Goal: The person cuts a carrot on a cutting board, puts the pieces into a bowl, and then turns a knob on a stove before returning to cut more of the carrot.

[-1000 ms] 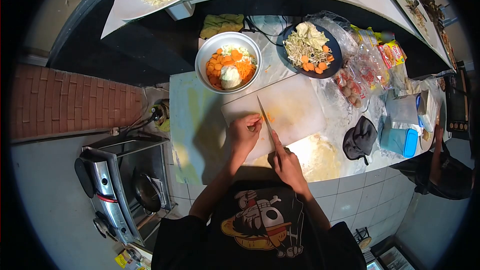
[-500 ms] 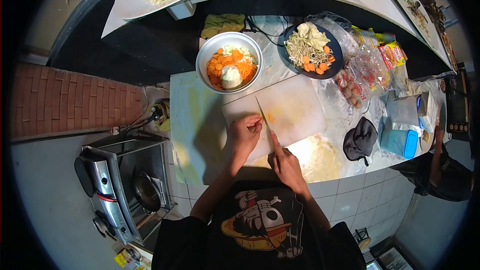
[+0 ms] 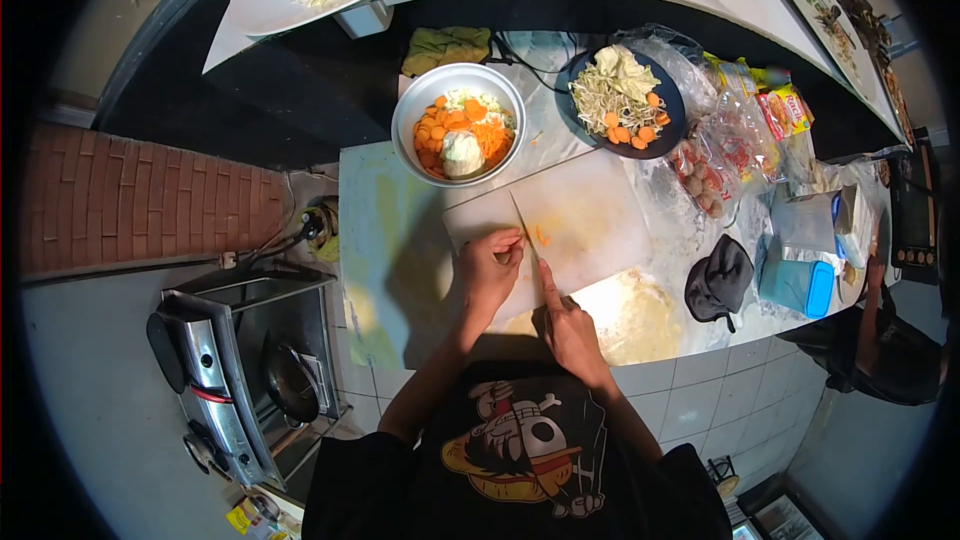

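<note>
A long kitchen knife point(image 3: 525, 226) lies across the white cutting board point(image 3: 600, 200), its tip pointing away from me. My right hand point(image 3: 573, 335) grips the handle, with the index finger stretched along the top toward the blade. On the blade's left side, my left hand point(image 3: 490, 268) rests on the board with fingers curled in, close against the knife. Whatever those fingers hold is hidden or too small to make out. A few small orange carrot bits point(image 3: 543, 236) lie just right of the blade.
Beyond the board stand a metal bowl point(image 3: 403, 145) of sliced carrot and pale vegetables and a dark plate point(image 3: 672, 90) with sprouts, cabbage and carrot. To the right are plastic bags point(image 3: 735, 140), a black cap point(image 3: 720, 278) and a blue-lidded container point(image 3: 798, 285). Another person's arm point(image 3: 873, 315) shows far right.
Almost everything stays in place. The knife handle and my right hand have shifted very slightly to the left; my left hand keeps its position.
</note>
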The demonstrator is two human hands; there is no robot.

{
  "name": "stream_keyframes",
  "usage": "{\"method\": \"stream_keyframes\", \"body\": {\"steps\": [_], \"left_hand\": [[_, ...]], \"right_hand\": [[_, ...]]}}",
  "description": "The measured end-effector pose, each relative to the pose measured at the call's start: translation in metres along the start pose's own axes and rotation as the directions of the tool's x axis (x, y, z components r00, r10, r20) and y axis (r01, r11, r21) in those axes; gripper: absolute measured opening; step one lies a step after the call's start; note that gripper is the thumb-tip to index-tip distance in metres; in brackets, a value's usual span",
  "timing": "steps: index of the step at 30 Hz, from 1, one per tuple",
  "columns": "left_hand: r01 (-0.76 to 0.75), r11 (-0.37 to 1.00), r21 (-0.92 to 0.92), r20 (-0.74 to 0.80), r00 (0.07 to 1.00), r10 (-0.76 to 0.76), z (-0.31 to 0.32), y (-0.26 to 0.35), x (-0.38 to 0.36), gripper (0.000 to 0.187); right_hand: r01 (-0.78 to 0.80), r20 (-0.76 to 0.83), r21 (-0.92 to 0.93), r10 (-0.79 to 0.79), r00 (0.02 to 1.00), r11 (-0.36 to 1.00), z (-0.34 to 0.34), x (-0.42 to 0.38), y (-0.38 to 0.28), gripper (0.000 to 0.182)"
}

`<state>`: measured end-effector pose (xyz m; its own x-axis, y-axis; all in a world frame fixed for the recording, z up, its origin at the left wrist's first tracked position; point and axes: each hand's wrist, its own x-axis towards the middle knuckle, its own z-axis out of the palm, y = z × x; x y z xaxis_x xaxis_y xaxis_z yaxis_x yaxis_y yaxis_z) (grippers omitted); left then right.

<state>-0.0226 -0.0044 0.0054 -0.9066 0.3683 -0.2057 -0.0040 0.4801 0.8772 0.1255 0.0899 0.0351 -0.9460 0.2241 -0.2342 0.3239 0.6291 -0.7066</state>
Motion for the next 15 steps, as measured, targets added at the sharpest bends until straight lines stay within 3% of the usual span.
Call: {"method": "stream_keyframes", "body": {"steps": [15], "left_hand": [[-0.111,0.993,0.028,-0.044,0.993,0.113,0.008,-0.018,0.001,0.021]], "right_hand": [[0.034,-0.084,0.001,-0.034,0.996,0.999,0.004,-0.007,0.011,0.09]]}}
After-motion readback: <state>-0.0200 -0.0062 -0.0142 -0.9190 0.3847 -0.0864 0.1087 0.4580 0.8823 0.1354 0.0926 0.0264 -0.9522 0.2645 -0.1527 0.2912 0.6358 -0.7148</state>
